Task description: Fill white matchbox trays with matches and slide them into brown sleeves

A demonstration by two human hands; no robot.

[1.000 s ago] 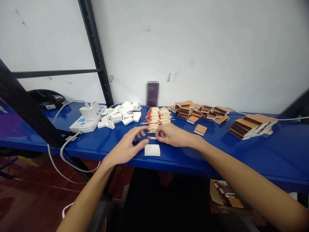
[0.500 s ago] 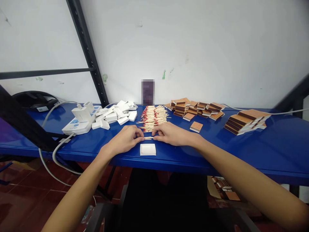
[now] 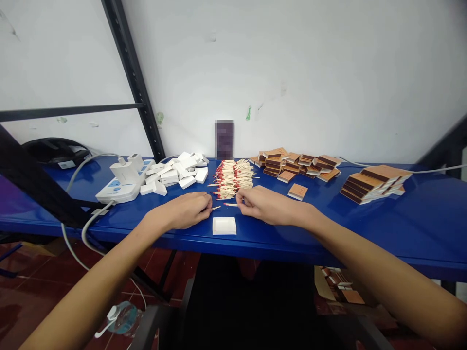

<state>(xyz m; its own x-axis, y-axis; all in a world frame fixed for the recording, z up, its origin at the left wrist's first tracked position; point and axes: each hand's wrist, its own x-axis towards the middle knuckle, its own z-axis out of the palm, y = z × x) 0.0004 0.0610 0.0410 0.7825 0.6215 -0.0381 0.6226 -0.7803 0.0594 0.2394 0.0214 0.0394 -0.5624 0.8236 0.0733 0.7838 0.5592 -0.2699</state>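
My left hand point(image 3: 187, 210) rests on the blue table point(image 3: 401, 228), fingers curled and pinching a matchstick point(image 3: 215, 208) whose end pokes out to the right. My right hand point(image 3: 263, 204) is also pinched, holding a few matchsticks point(image 3: 230, 204) by their left ends. Between and just in front of both hands lies a white inner matchbox tray point(image 3: 224, 225). Behind the hands is a heap of red-tipped matchsticks point(image 3: 232, 176).
A pile of white inner trays point(image 3: 177, 174) and a white power strip point(image 3: 122, 183) with its cable lie at the left. Brown matchbox sleeves point(image 3: 297, 165) are stacked behind, a single one point(image 3: 297, 191) lies loose, and another stack point(image 3: 375, 183) stands at the right. A black shelf post point(image 3: 133, 82) rises at the left.
My hands held a small bundle of matchsticks together half a second ago; now they have drawn apart, each keeping matchsticks. Earlier my left hand was open and reaching in.
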